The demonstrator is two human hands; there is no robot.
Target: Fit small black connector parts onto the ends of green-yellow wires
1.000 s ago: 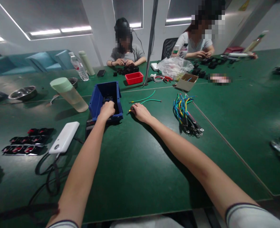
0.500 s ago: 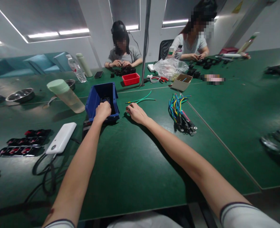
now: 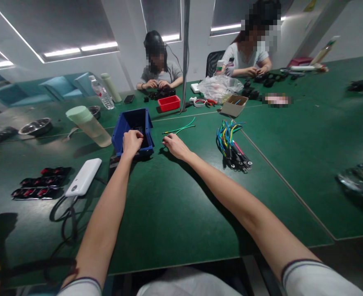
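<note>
My left hand [image 3: 132, 142] is over the front of a blue plastic bin [image 3: 117, 130], its fingers bent together above small dark parts [image 3: 137, 132] inside. Whatever those fingers pinch is too small to make out. To the right of the bin, my right hand [image 3: 175, 146] rests low over the table with its fingertips drawn together; what they hold, if anything, is hidden. Just beyond it lie green wires [image 3: 186, 127] with small end fittings. Further right is a bundle of blue, yellow and green wires [image 3: 229, 139] with black sleeves and ring terminals.
Left of the bin are a green-lidded bottle [image 3: 90, 127], a white power bank [image 3: 84, 176] with a cable, and black packets [image 3: 41, 183]. Beyond are a red tray [image 3: 169, 103], a small cardboard box [image 3: 234, 107] and a plastic bag [image 3: 220, 88]. Two people sit opposite.
My left hand has turned slightly, its fingertips now showing higher in the bin. My right hand is almost still. The view has shifted a little, and part of an arm appears at the lower left edge.
</note>
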